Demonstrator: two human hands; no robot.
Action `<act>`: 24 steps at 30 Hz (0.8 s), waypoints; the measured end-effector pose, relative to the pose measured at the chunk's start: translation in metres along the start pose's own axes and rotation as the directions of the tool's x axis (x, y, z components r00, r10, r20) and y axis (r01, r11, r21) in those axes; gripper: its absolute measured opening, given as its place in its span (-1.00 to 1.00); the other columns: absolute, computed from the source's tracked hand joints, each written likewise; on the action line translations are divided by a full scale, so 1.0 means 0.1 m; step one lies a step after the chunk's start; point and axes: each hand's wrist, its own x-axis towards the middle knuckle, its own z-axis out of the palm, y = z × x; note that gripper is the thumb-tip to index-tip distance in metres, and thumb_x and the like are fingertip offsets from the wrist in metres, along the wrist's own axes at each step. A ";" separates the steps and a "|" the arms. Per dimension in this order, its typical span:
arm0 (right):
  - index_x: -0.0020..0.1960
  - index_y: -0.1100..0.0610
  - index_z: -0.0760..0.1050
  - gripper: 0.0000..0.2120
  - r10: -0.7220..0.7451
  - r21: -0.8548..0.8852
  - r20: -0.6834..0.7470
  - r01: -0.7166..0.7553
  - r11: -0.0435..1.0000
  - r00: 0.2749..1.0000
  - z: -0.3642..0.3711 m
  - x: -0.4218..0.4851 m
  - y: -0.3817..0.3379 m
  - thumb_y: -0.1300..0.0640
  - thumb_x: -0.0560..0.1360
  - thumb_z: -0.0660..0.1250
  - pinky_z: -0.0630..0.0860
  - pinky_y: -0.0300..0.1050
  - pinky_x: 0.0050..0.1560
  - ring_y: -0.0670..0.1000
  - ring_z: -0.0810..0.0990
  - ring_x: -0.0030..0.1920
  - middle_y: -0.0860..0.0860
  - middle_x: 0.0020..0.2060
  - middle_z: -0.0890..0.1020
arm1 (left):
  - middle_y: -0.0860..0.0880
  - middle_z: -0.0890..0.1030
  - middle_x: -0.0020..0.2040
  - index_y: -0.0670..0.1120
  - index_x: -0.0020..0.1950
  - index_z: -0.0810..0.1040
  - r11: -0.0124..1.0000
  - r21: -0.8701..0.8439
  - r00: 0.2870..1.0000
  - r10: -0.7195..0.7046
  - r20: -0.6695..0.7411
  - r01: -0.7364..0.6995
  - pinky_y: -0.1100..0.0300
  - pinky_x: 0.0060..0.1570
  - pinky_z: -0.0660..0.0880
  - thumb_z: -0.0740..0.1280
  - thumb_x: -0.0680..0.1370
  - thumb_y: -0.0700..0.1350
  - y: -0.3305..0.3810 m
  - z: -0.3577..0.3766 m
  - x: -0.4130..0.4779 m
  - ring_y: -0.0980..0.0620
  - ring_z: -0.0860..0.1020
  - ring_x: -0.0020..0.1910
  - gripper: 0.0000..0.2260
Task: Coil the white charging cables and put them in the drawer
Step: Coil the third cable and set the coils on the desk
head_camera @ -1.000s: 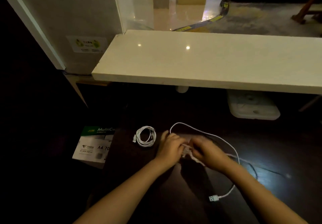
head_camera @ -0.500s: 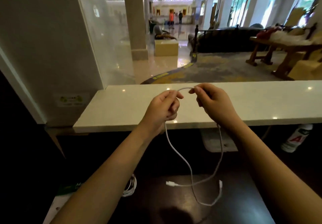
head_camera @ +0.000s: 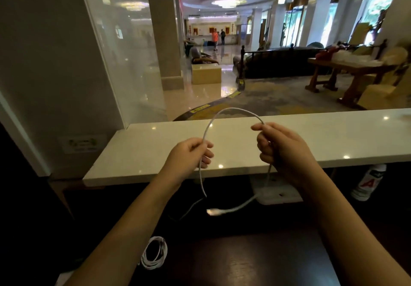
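The white cable (head_camera: 233,110) looks smooth, plastic-sheathed. The pale ledge (head_camera: 155,147) is glossy, stone-like, mirroring lights. The dark worktop (head_camera: 255,263) shows polished wood grain.

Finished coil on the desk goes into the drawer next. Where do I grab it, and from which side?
Best come from above onto the coiled cable and pinch the bundled strands at its right rim, clear of the left forearm. It lies flat as an open ring, so a finger can hook through. The left hand and right hand both grip the other cable, so free one first.
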 end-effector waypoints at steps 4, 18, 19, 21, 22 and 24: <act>-0.07 0.24 0.43 -0.81 0.152 0.314 0.125 -0.184 0.931 0.981 0.17 0.07 -0.21 0.22 0.58 0.07 0.08 -0.36 -0.66 -0.16 0.17 -0.61 -0.02 -0.51 0.37 | -0.04 0.39 0.32 -0.02 0.40 0.29 0.889 0.413 0.920 0.313 -0.234 -0.197 0.12 0.26 0.38 0.23 0.56 -0.01 -0.05 0.18 -0.21 0.07 0.36 0.28 -0.59; 0.06 0.28 0.38 -0.84 0.224 0.532 0.284 -0.347 0.773 0.933 0.50 0.24 -0.41 0.31 0.54 0.07 0.20 -0.39 -0.57 -0.15 0.26 -0.54 0.03 -0.39 0.39 | 0.03 0.62 -0.30 0.01 0.12 0.43 0.972 0.012 0.970 0.234 0.062 -0.235 0.17 -0.15 0.54 0.22 0.54 0.05 -0.01 0.57 -0.64 0.17 0.58 -0.29 -0.79; 0.06 0.28 0.39 -0.83 0.225 0.531 0.274 -0.342 0.775 0.935 0.50 0.28 -0.40 0.31 0.55 0.07 0.24 -0.39 -0.57 -0.15 0.28 -0.54 0.04 -0.38 0.40 | 0.02 0.54 -0.40 -0.04 0.04 0.47 0.978 -0.076 0.978 0.197 0.068 -0.192 0.18 -0.29 0.52 0.22 0.55 -0.01 -0.02 0.56 -0.63 0.14 0.51 -0.42 -0.85; 0.08 0.30 0.41 -0.84 0.211 0.448 0.216 -0.289 0.846 0.953 0.48 0.37 -0.37 0.31 0.55 0.10 0.35 -0.37 -0.53 -0.14 0.37 -0.51 0.05 -0.35 0.43 | 0.05 0.40 -0.46 -0.07 -0.09 0.53 0.973 -0.187 0.982 0.155 0.105 -0.134 0.25 -0.49 0.36 0.19 0.54 0.03 -0.03 0.49 -0.61 0.13 0.35 -0.52 -0.78; 0.09 0.30 0.43 -0.84 0.198 0.335 0.160 -0.242 0.911 0.967 0.46 0.42 -0.34 0.29 0.56 0.14 0.42 -0.34 -0.49 -0.12 0.43 -0.48 0.06 -0.33 0.47 | 0.06 0.37 -0.47 -0.06 -0.13 0.55 0.965 -0.233 0.980 0.155 0.125 -0.123 0.29 -0.52 0.28 0.18 0.51 0.07 0.00 0.45 -0.59 0.15 0.30 -0.53 -0.74; 0.09 0.28 0.49 -0.79 0.141 -0.072 0.019 -0.140 0.988 0.990 0.41 0.50 -0.25 0.17 0.56 0.21 0.52 -0.24 -0.38 -0.08 0.52 -0.38 0.06 -0.29 0.53 | 0.08 0.35 -0.46 -0.03 -0.16 0.58 0.932 -0.340 0.965 0.196 0.172 -0.129 0.35 -0.53 0.21 0.17 0.50 0.08 0.08 0.35 -0.55 0.17 0.26 -0.52 -0.74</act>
